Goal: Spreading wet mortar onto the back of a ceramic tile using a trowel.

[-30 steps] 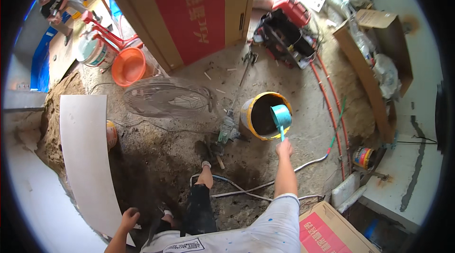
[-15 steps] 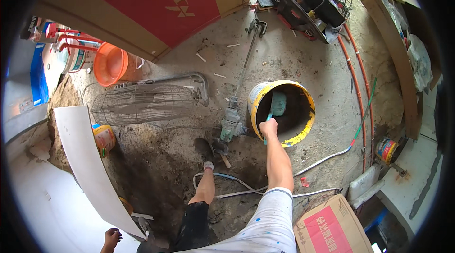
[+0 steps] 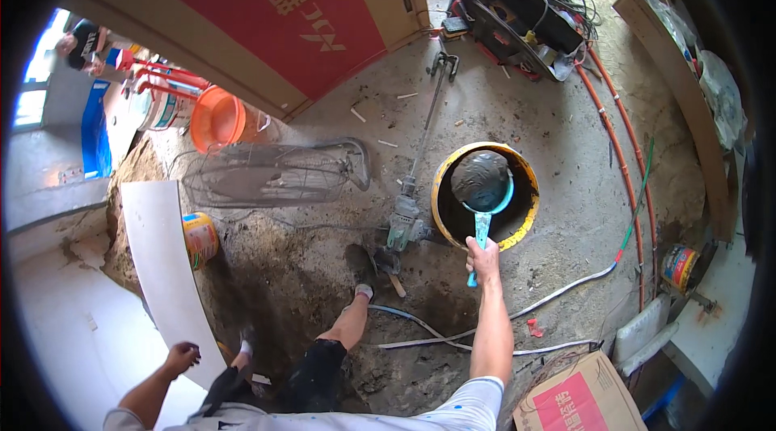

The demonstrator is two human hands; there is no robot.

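Note:
My right hand (image 3: 483,260) is closed round the handle of a turquoise plastic ladle (image 3: 482,225). The ladle's bowl is heaped with wet grey mortar (image 3: 480,178) and sits over the mouth of a large yellow-rimmed bucket (image 3: 529,231). Inside, the bucket is dark, and the ladle hides part of it. At the lower left, my left hand (image 3: 183,357) hangs with loosely curled fingers and nothing in it, near a curved-looking white panel (image 3: 153,253).
Left of the bucket lies a mixing drill (image 3: 404,221) with a long shaft. A wire fan guard (image 3: 267,175), an orange bucket (image 3: 218,117) and a large carton (image 3: 323,19) are farther left. Hoses (image 3: 558,294) cross the floor; a black tool bag (image 3: 517,15) stands at the back.
My right hand has drawn back toward me, bringing the ladle up from inside the bucket with mortar in its bowl. My left hand has moved up and slightly left.

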